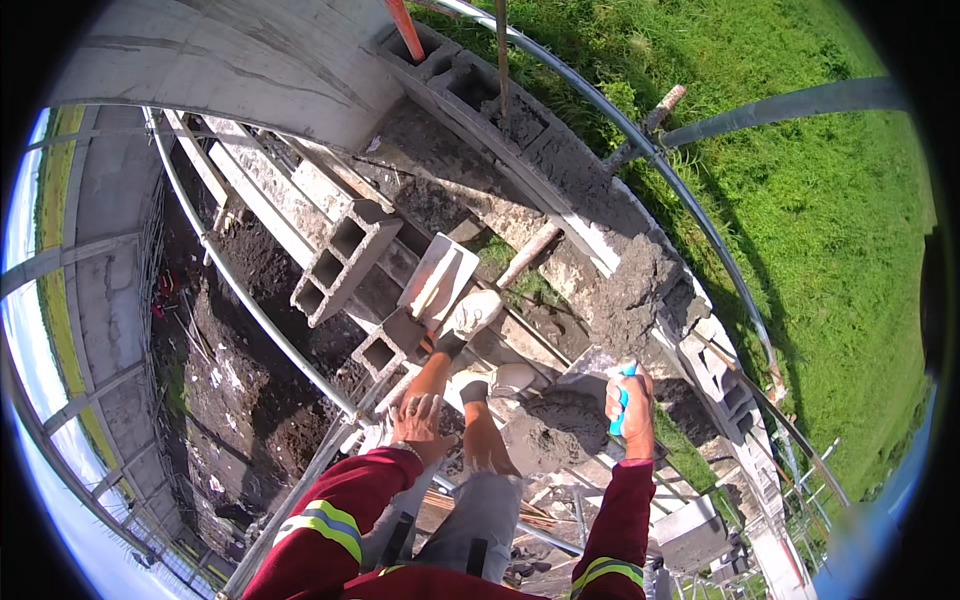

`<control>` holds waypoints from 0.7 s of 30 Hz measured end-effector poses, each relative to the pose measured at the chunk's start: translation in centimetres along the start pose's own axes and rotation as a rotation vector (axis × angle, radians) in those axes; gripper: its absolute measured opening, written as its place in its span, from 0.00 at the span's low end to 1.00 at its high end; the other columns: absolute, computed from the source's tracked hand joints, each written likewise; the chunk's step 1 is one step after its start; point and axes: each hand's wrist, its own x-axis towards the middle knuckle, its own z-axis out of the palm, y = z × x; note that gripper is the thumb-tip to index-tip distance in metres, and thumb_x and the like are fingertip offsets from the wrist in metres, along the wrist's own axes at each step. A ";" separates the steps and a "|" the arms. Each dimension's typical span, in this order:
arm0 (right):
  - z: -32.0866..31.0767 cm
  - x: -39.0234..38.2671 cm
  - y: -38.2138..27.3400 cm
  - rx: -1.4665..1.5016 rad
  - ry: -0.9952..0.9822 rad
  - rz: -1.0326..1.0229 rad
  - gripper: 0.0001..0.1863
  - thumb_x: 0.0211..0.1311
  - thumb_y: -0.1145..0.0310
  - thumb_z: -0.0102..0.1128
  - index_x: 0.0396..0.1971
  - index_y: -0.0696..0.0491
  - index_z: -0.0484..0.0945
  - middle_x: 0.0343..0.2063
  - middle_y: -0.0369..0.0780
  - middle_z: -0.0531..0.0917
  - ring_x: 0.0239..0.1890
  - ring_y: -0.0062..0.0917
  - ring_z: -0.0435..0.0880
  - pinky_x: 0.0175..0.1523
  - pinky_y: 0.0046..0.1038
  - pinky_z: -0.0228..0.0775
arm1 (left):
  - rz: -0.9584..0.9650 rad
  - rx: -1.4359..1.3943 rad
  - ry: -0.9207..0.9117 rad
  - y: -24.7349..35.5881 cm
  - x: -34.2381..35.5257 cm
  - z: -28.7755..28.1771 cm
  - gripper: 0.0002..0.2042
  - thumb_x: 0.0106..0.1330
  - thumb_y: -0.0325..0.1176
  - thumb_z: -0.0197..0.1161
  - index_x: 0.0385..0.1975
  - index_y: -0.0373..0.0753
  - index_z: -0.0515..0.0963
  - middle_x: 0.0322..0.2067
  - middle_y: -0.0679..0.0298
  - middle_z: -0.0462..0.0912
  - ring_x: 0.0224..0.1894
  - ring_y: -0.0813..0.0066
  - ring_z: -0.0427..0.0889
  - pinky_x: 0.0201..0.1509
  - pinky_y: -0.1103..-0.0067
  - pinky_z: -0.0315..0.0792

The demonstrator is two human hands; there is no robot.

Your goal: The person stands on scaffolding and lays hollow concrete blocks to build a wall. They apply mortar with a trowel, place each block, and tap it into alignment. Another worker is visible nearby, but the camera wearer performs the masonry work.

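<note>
My right hand (637,412) is closed around the blue handle of a trowel (596,364). Its blade lies beside a rough mass of wet grey mortar (640,285) on the block wall (540,165). More mortar (555,425) sits in a heap just left of that hand. On the left, my left hand (422,425) is free, its fingers spread near my left leg. My light-coloured shoes (475,312) stand on the planks between the hands. A pale flat board-like piece (438,278) lies just ahead of them.
Hollow concrete blocks (345,262) stand left of my feet. A curved metal rail (600,100) runs outside the wall, with grass (800,230) far below it. Another rail (250,290) borders a deep dirt pit (245,400) at left. A concrete wall (230,60) rises ahead.
</note>
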 end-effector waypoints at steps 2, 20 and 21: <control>3.0 6.4 -5.9 -0.125 -0.079 -0.079 0.09 0.68 0.63 0.53 0.42 0.50 0.73 0.19 0.31 0.71 0.14 0.14 0.66 0.17 0.21 0.59 | -0.020 -0.031 0.010 -0.6 -0.5 1.6 0.52 0.64 0.67 0.60 0.81 0.41 0.51 0.80 0.57 0.52 0.83 0.50 0.46 0.80 0.42 0.45; 30.7 29.4 -19.2 -1.519 0.417 -0.880 0.26 0.64 0.58 0.65 0.59 0.55 0.79 0.44 0.57 0.88 0.47 0.50 0.89 0.54 0.50 0.80 | -0.161 -0.315 -0.072 -2.0 0.2 -0.7 0.53 0.68 0.68 0.59 0.84 0.48 0.39 0.84 0.59 0.41 0.85 0.53 0.39 0.82 0.42 0.40; 29.7 29.1 -18.7 -1.537 0.458 -0.843 0.30 0.63 0.57 0.67 0.64 0.53 0.79 0.47 0.56 0.88 0.50 0.48 0.90 0.56 0.49 0.81 | -0.165 -0.318 -0.088 -2.0 -0.2 -0.7 0.53 0.68 0.68 0.60 0.84 0.48 0.39 0.84 0.58 0.40 0.85 0.53 0.38 0.82 0.42 0.38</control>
